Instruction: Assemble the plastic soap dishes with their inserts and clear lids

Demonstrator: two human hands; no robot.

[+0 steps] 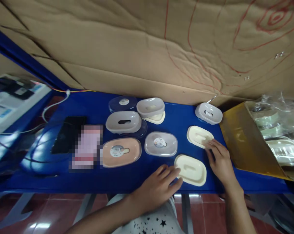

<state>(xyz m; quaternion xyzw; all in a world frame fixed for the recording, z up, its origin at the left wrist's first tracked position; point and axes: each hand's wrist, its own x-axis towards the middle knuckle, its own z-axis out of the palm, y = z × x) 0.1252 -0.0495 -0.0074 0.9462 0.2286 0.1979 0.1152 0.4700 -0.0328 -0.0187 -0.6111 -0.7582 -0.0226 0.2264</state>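
Observation:
My left hand (pixel 159 183) has its fingers apart, touching the left end of a cream oval soap dish tray (pixel 192 172) near the table's front edge. The fingertips of my right hand (pixel 221 161) rest on the right end of a second cream tray (pixel 198 136), with the thumb held apart below it. Both trays look flat on the blue table. Left of them lie a grey soap dish with a clear labelled lid (pixel 161 144) and a pink one (pixel 121 152). A grey slotted soap dish (pixel 209 113) sits behind the second tray.
Further back are grey soap dishes (pixel 124 122), (pixel 150 107) and a clear lid (pixel 122 103) with a label. A dark phone (pixel 69 133) and a blurred pink rectangle (pixel 88 146) lie left. At right, an open cardboard box (pixel 225 130) holds plastic-wrapped pieces. Cardboard (pixel 127 55) stands behind.

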